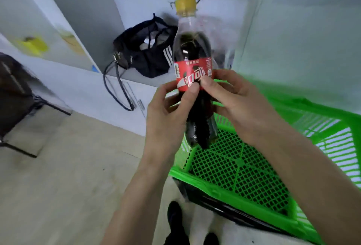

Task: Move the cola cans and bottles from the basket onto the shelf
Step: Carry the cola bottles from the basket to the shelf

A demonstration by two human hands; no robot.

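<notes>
A cola bottle (pixel 192 53) with a yellow cap and red label stands upright in the air, just above the left edge of the green plastic basket (pixel 240 168). My left hand (pixel 166 115) grips its lower body from the left, thumb on the label. From the right, my right hand (pixel 240 104) holds it with fingers curled round the label. The visible mesh floor of the basket holds nothing. Behind the bottle runs the white shelf (pixel 82 80) with open compartments.
A black bag (pixel 144 53) with a dangling strap sits in the shelf compartment behind the bottle. Yellow items (pixel 35 46) lie in a compartment at the left. A dark chair (pixel 13 96) stands at the far left. My shoes (pixel 175 219) show at the bottom.
</notes>
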